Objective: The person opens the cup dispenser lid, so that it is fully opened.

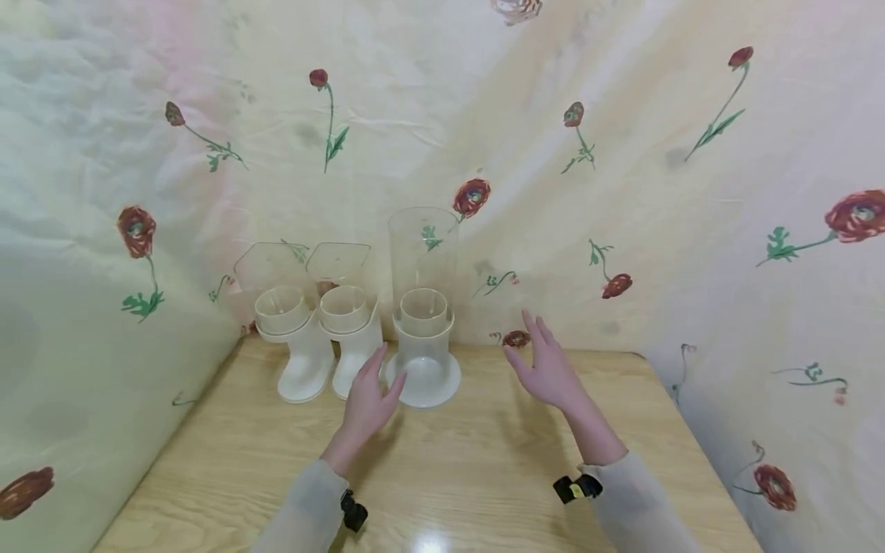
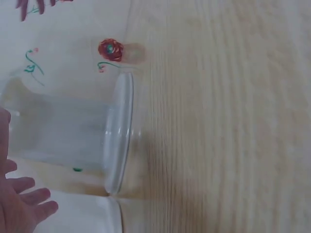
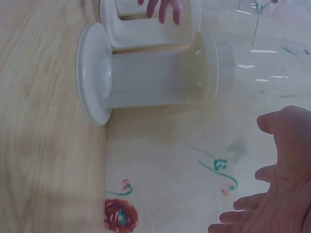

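Observation:
A white stand [image 1: 423,384] with a round base carries a tall clear cylinder [image 1: 423,246] on its ringed top. My left hand [image 1: 368,405] is held over the table just left of this base, fingers spread and nothing in them. Out to the right of the stand, my right hand [image 1: 549,369] is raised with its fingers apart, holding nothing. In the right wrist view, the round base [image 3: 92,73] and the ring [image 3: 209,68] show from the side, with fingers of my right hand [image 3: 282,179] apart from them.
Two more white stands [image 1: 304,369] [image 1: 353,357], with curved necks and clear angular tops, line up to the left at the back of the wooden table [image 1: 456,476]. Flower-printed cloth [image 1: 525,153] hangs behind and on both sides of the table.

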The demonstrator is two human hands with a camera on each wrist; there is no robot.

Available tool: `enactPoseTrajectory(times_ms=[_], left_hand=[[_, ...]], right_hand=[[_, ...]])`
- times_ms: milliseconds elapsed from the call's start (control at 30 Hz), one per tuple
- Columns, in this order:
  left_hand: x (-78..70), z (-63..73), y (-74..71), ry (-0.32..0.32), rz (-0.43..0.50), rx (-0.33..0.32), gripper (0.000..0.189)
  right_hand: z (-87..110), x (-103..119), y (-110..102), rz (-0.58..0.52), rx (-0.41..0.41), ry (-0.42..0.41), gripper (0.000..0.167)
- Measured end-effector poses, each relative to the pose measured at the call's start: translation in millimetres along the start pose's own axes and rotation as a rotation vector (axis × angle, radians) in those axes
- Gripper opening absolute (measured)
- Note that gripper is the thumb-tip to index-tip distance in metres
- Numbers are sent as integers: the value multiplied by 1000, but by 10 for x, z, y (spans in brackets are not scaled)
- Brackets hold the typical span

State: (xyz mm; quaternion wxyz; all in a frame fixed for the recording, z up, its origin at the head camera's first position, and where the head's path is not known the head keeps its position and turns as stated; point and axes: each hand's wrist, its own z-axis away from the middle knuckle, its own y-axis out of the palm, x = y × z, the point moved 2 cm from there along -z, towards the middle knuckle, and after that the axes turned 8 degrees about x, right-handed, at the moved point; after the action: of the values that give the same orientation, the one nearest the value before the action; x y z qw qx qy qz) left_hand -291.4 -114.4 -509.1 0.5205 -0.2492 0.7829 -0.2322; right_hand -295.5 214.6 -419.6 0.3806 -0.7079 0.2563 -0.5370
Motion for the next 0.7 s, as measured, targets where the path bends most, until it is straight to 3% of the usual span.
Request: enactPoseTrajectory(times_ms=[300,467,700], left_hand=[[45,-287,138,-9,24,-44,75],[67,-429,203,-28,58,-18,75],[72,-624,256,-132,149,44,73]], right_hand=[[-310,354,-6,-46,-55,-124,81],[-471,594,-39,-78,-80,-211,80],[-743,794,-5,-197,-54,-203,82]])
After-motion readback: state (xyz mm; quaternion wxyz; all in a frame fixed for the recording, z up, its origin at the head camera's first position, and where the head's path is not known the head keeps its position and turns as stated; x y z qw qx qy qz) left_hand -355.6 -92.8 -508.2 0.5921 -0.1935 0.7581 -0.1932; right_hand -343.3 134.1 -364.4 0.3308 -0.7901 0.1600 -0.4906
